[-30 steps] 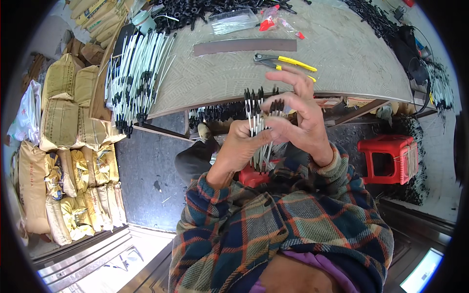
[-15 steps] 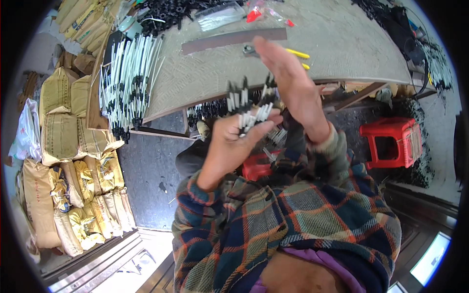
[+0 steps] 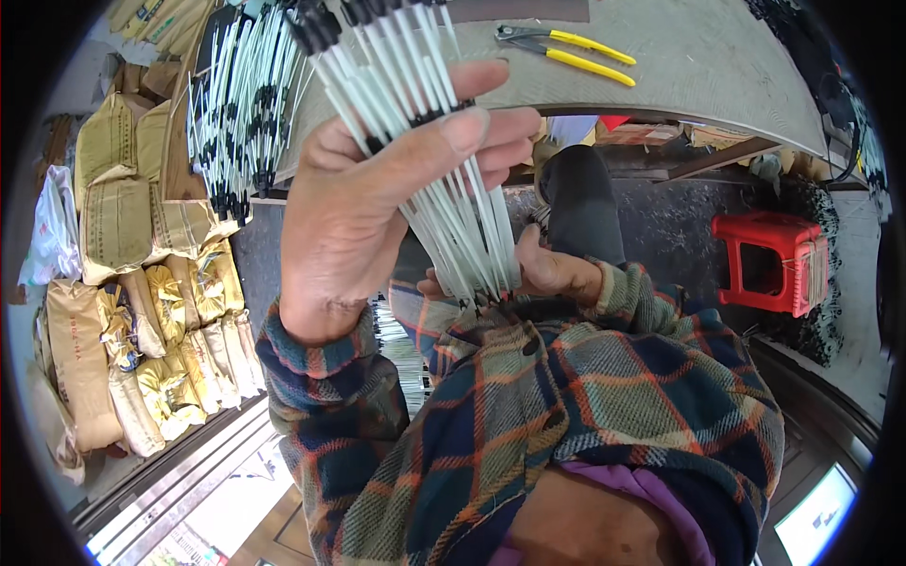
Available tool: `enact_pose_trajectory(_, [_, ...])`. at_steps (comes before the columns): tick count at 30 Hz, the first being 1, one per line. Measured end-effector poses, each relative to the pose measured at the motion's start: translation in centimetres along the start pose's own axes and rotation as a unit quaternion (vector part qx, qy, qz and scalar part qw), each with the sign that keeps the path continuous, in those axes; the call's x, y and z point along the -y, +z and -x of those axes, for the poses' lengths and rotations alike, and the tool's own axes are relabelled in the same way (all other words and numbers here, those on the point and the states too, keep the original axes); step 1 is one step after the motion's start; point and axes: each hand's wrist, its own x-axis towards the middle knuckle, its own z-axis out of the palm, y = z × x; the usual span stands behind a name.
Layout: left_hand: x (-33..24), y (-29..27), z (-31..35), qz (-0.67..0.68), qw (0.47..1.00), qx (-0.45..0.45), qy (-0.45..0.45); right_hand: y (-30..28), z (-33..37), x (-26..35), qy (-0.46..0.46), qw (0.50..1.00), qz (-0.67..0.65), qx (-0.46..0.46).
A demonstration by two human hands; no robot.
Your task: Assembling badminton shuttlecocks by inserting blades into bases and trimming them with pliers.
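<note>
A bundle of thin whitish rods with black fittings (image 3: 453, 226) slants from the upper left down toward my chest. My left hand (image 3: 363, 193) is closed round its upper part, thumb across the front and fingertips showing on the right side. Black ends stick out above that hand. At the bundle's lower end, close to my jacket, my right hand (image 3: 562, 272) cups the rods, its thumb on the right and a fingertip showing on the left. Most of its fingers are hidden behind the rods.
Pliers with yellow handles (image 3: 590, 58) lie on the table (image 3: 698, 90). More black-and-white rods (image 3: 241, 113) are heaped at its left end. Stacked brown and yellow sacks (image 3: 113, 226) stand at left, a red plastic stool (image 3: 769, 262) at right. Further rods (image 3: 401, 354) show below my left forearm.
My left hand has risen leftward with the bundle, which now looks larger and closer. The right hand, earlier raised open over the table, has dropped to the bundle's lower end, uncovering the pliers.
</note>
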Motion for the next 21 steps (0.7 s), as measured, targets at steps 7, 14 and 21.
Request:
enact_pose_trajectory(7, [4.2, -12.7, 5.7, -0.210, 0.891, 0.391, 0.097, 0.4, -0.4, 7.2, -0.076, 0.957, 0.279, 0.018])
enact_pose_trajectory(14, [6.6, -3.6, 2.2, -0.173, 0.861, 0.349, 0.326, 5.0, -1.1, 14.8, -0.199, 0.958, 0.199, 0.045])
enact_pose_trajectory(21, [7.9, -5.9, -3.6, -0.105, 0.958, 0.233, 0.132, -0.4, -6.5, 20.3, -0.191, 0.943, -0.001, -0.271])
